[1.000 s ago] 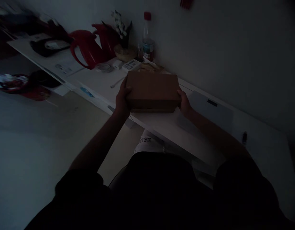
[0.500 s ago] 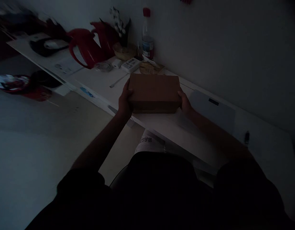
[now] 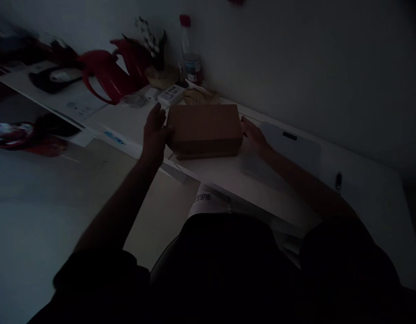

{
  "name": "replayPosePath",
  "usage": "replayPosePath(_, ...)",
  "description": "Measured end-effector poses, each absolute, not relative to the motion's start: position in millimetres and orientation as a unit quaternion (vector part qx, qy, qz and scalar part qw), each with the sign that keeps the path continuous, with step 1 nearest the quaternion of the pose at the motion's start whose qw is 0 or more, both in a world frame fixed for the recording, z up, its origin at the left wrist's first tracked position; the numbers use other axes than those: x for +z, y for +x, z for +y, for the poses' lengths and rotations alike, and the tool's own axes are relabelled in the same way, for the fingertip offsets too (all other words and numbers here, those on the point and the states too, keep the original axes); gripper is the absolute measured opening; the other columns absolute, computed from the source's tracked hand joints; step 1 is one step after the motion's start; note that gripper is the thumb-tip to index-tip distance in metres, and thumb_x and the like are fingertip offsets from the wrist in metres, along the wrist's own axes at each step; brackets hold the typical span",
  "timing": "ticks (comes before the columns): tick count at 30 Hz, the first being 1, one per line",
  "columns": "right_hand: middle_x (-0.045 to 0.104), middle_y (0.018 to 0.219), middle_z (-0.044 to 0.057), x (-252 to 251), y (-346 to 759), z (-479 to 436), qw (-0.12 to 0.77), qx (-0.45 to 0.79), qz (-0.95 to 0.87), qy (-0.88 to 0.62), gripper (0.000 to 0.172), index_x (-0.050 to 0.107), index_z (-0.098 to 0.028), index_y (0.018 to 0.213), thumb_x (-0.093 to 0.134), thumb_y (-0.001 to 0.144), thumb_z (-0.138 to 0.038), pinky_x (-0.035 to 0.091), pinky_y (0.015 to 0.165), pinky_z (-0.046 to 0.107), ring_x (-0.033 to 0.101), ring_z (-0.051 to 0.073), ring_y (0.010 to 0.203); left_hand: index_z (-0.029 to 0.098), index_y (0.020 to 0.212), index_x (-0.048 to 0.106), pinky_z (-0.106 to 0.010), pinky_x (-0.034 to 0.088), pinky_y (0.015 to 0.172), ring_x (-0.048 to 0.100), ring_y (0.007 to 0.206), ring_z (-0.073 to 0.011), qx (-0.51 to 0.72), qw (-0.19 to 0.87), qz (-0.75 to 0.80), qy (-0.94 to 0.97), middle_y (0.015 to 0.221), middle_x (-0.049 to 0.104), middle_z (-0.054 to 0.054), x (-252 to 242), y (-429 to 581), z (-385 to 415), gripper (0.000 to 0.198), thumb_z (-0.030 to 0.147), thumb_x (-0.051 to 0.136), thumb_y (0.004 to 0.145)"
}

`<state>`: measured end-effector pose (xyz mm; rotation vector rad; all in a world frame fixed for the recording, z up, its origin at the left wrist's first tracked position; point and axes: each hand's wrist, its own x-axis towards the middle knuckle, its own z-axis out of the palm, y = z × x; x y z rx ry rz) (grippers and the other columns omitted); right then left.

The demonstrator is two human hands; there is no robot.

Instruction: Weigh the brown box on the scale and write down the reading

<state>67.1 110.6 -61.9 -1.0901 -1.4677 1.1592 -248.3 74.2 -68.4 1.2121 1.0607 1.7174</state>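
In the head view I see the cardboard box (image 3: 204, 126) on the tabletop (image 3: 208, 173). The left hand (image 3: 154, 137) has fingers spread, thumb at the box's left end; the right hand (image 3: 257, 136), loosely uncurled, sits just beside the other; contact I cannot tell.

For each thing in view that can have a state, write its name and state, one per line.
Cardboard box: closed
Left hand: open, at the box's left end
Right hand: at the box's right end, grip unclear
Plastic bottle: red cap on, upright
Red pitchers: upright, lids unclear
Grey laptop-like slab: lying flat
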Motion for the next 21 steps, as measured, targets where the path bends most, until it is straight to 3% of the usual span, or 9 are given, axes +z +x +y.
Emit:
replayPosePath(3,0.059,0.138,0.007,-45,88,102,0.512,0.359,-0.634,-0.456,0.068,0.070,-0.026,0.112,0.053,0.079,-0.083,0.035,0.119,0.043,0.049,0.028,0.135,0.027,0.129,0.061,-0.050,0.031,0.119,0.043,0.138,-0.0301,0.661,0.269,0.403,0.574,0.136,0.060,0.008,-47,-245,68,0.061,0.041,0.084,0.075)
replayPosePath(7,0.066,0.110,0.009,-15,119,86,0.551,0.262,-0.661,-0.437,0.069,0.071,-0.022,0.096,0.039,0.090,-0.082,0.047,0.102,0.037,0.061,0.023,0.110,0.024,0.120,0.067,-0.041,0.046,0.107,0.061,0.116,-0.0213,0.649,0.217,0.310,0.661,0.118,0.069,0.006,-10,-214,57,0.035,0.039,0.073,0.089)
replayPosePath(9,0.065,0.096,0.008,-4,135,79,0.560,0.218,-0.672,-0.433,0.072,0.068,-0.018,0.089,0.035,0.092,-0.082,0.050,0.091,0.033,0.062,0.019,0.096,0.020,0.110,0.070,-0.036,0.055,0.092,0.067,0.099,-0.0175,0.625,0.192,0.266,0.709,0.104,0.072,0.006,7,-191,51,0.028,0.034,0.076,0.086)
replayPosePath(13,0.053,0.075,0.004,7,172,64,0.561,0.153,-0.683,-0.442,0.073,0.065,-0.015,0.083,0.033,0.094,-0.079,0.046,0.071,0.026,0.054,0.012,0.073,0.020,0.101,0.072,-0.025,0.053,0.078,0.068,0.088,-0.0105,0.547,0.094,0.191,0.809,0.098,0.073,0.005,34,-135,32,0.011,0.026,0.064,0.096)
replayPosePath(17,0.043,0.066,0.001,10,211,40,0.558,0.134,-0.685,-0.448,0.068,0.066,-0.015,0.082,0.033,0.099,-0.072,0.038,0.059,0.023,0.044,0.009,0.059,0.015,0.099,0.067,-0.031,0.053,0.077,0.066,0.087,-0.0155,0.461,0.175,0.127,0.861,0.094,0.070,-0.006,48,-76,10,0.012,0.020,0.057,0.096)
replayPosePath(21,0.041,0.059,0.000,9,250,9,0.535,0.123,-0.676,-0.491,0.063,0.066,-0.014,0.077,0.038,0.102,-0.064,0.031,0.054,0.023,0.039,0.008,0.054,0.014,0.106,0.066,-0.034,0.053,0.086,0.065,0.097,-0.0180,0.394,0.237,0.047,0.887,0.101,0.069,-0.008,39,-22,1,0.019,0.009,0.054,0.092)
